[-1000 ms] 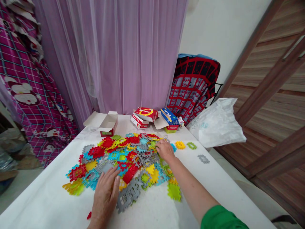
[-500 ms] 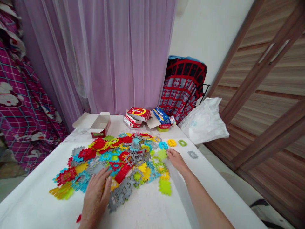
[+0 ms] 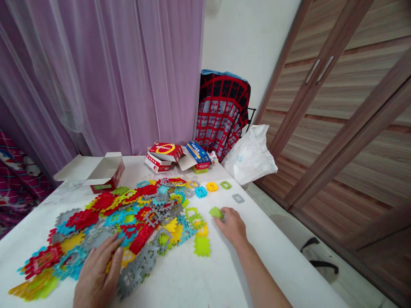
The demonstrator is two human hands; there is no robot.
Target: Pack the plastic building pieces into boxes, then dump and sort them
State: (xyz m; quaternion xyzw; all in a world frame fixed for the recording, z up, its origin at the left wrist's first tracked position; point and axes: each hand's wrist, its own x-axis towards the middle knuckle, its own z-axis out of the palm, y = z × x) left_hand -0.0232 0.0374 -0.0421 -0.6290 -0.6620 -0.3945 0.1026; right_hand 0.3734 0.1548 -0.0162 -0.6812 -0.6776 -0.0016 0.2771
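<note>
My right hand [image 3: 231, 226] pinches a light green plastic building piece [image 3: 216, 212] by its right side, just right of the heap. My left hand [image 3: 98, 270] rests with fingers stretched over the near edge of the heap of toothed plastic building pieces [image 3: 113, 218], holding nothing. A long red piece [image 3: 142, 238] and a grey latticed piece [image 3: 138, 270] lie close to its fingertips. Beyond my right hand are a blue ring piece [image 3: 201, 192], a yellow one [image 3: 212, 187], a green one [image 3: 225, 185] and a grey one [image 3: 238, 198], set apart from the heap.
An open carton [image 3: 107, 173] stands at the back left of the white table [image 3: 180, 284]. Red boxes [image 3: 163, 155] and a blue box [image 3: 197, 153] sit along the back edge. A white plastic bag [image 3: 250, 156] is by the right edge, and a wooden wardrobe [image 3: 324, 124] stands beyond.
The view has swung right. My right hand has drawn the light green piece away from the heap, toward the right of the table. My left hand stays over the heap.
</note>
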